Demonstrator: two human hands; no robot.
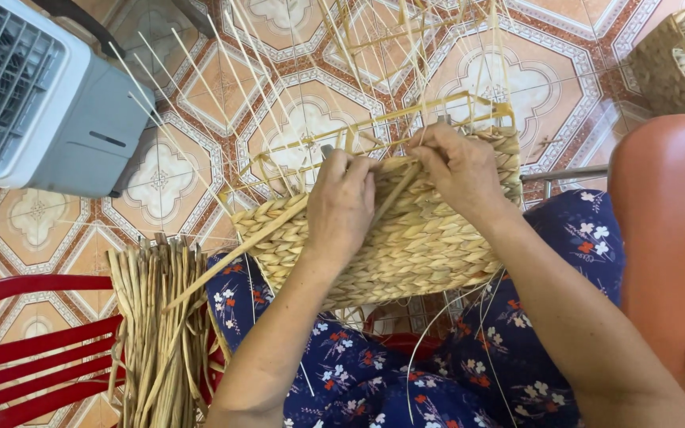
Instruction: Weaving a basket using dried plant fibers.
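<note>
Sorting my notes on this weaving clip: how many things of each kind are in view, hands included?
Hands: 2, left hand and right hand
Baskets: 2, half-woven basket and finished basket
Reed bundle: 1
Red chair: 1
Fan: 1
Total: 7

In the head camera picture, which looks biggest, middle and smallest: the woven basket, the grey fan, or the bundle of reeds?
1. Woven basket
2. Grey fan, though the picture's edge cuts it off
3. Bundle of reeds, close behind the fan, so unsure
</note>
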